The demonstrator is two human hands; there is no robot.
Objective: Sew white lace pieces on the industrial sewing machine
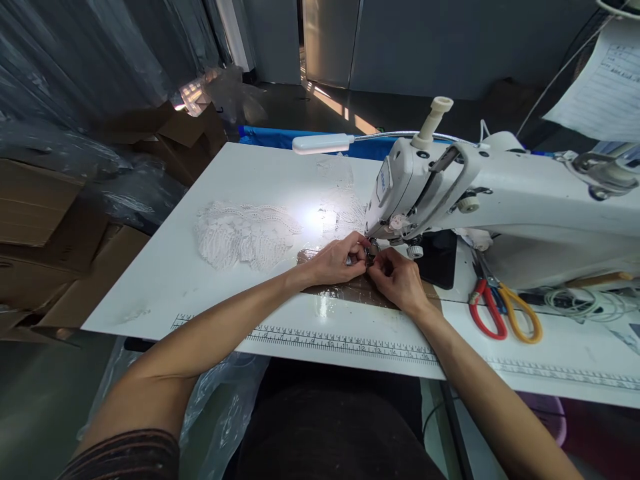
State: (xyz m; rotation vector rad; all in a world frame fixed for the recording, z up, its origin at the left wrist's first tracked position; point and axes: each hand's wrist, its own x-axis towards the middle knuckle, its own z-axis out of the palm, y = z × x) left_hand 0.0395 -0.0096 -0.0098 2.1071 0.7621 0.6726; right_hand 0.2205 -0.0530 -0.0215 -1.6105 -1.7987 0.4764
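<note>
A white sewing machine (450,180) stands on the right of the table, its needle area between my two hands. My left hand (340,259) is at the left of the presser foot (372,251), fingers curled and pinched together. From the right, my right hand (397,275) reaches the same spot, thumb and fingertips pressed together. Whatever lies between the fingertips is too small or hidden to make out. Under both hands is a brown taped sheet (325,288). White lace (245,233) lies in a gathered pile to the left, with more lace (343,200) behind the needle.
Red-handled scissors (487,310) and a yellow-handled pair (521,313) lie right of my right hand. A printed ruler (320,340) runs along the table's front edge. A lit lamp (323,143) hangs over the lace. Cardboard boxes (45,227) stand at the left.
</note>
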